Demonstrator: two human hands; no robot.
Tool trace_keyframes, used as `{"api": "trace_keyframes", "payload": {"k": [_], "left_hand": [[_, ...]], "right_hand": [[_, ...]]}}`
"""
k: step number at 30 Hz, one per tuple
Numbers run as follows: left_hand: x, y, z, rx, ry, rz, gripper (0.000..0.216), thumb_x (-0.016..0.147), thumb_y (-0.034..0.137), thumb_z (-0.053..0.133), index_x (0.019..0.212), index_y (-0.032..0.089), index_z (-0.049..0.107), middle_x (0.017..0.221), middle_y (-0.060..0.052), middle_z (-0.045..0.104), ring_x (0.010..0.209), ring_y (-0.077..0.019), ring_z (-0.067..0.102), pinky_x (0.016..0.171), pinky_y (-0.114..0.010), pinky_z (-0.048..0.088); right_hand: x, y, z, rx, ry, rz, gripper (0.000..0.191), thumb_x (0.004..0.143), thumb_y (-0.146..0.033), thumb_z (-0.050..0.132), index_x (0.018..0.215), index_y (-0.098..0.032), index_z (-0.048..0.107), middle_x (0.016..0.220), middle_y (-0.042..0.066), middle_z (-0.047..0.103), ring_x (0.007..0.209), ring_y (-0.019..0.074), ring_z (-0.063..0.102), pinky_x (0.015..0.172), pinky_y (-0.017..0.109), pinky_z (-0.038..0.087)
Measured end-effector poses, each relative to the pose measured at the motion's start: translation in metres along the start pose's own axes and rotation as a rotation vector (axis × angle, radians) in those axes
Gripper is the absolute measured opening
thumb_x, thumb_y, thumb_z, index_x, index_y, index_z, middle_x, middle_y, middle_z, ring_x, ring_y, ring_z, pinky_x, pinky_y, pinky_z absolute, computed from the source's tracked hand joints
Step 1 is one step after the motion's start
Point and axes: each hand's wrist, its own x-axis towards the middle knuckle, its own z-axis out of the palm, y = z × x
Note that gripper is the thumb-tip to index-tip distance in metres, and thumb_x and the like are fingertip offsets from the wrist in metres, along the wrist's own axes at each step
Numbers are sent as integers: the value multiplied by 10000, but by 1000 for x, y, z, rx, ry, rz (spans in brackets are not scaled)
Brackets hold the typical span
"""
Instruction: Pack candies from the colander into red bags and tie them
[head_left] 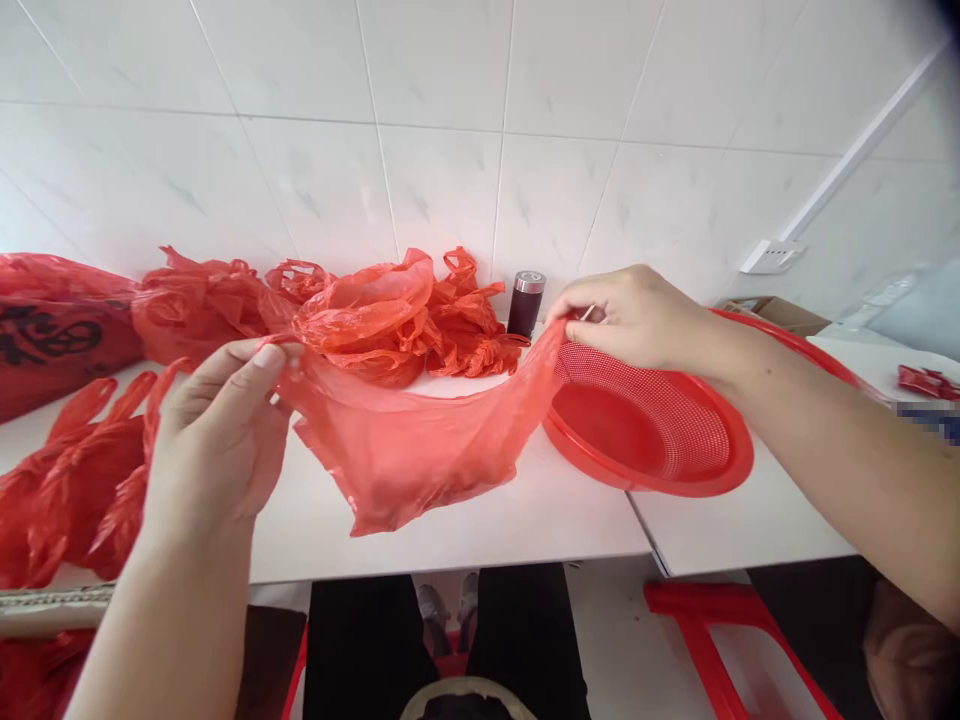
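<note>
A thin red plastic bag (409, 445) hangs stretched between my two hands above the white table (525, 520). My left hand (217, 440) pinches its left corner with thumb and fingers closed. My right hand (630, 315) pinches the right corner, just over the rim of a red perforated basket (652, 430). The bag sags in the middle and its lower edge nearly touches the table.
A heap of crumpled red bags (390, 315) lies by the tiled wall, with more red bags (67, 480) at the left. A dark cylindrical flask (525, 300) stands behind the basket. A red stool (720, 630) sits under the table; a cardboard box (780, 312) is at far right.
</note>
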Motion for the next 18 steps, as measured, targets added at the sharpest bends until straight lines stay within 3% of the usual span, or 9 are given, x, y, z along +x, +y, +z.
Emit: {"api": "trace_keyframes", "payload": {"k": [3, 7, 11, 14, 16, 18], "left_hand": [[1, 5, 1, -20, -59, 47, 112, 831, 103, 611, 847, 174, 696, 967, -22, 688, 935, -142, 642, 885, -298, 534], [5, 6, -1, -64, -190, 31, 175, 847, 156, 611, 998, 223, 665, 1095, -35, 651, 1141, -224, 572, 928, -411, 526], [14, 3, -1, 25, -429, -114, 374, 860, 274, 618, 1226, 318, 554, 1088, -38, 651, 950, -209, 646, 768, -368, 571], [21, 4, 14, 197, -682, -249, 546, 837, 304, 648, 1341, 350, 445, 959, -18, 648, 804, -173, 646, 736, -345, 556], [22, 5, 31, 343, -861, -328, 585, 798, 284, 688, 1338, 307, 466, 894, -16, 640, 807, -182, 632, 731, -329, 540], [22, 6, 45, 477, -954, -388, 470, 789, 323, 688, 1238, 256, 566, 867, -27, 635, 796, -192, 615, 681, -307, 522]], "right_hand": [[4, -6, -6, 96, 63, -66, 187, 776, -124, 530, 799, -200, 700, 838, -5, 682, 768, 150, 621, 679, 270, 459], [5, -14, -4, 406, 178, 27, 189, 768, -97, 554, 860, -193, 688, 874, 9, 677, 753, 142, 631, 665, 266, 497], [14, -28, -2, 627, 120, -31, 181, 758, -62, 569, 852, -177, 672, 878, 15, 663, 764, 136, 625, 674, 268, 513], [34, -52, 1, 730, 105, -171, 199, 769, -34, 542, 867, -172, 647, 916, 11, 654, 805, 125, 615, 707, 269, 516], [52, -71, 9, 749, 75, -281, 235, 771, -2, 506, 876, -173, 630, 937, 3, 647, 845, 116, 606, 752, 274, 512], [69, -86, 20, 743, 73, -342, 271, 775, 26, 459, 872, -175, 614, 944, -5, 638, 883, 107, 594, 805, 282, 501]]}}
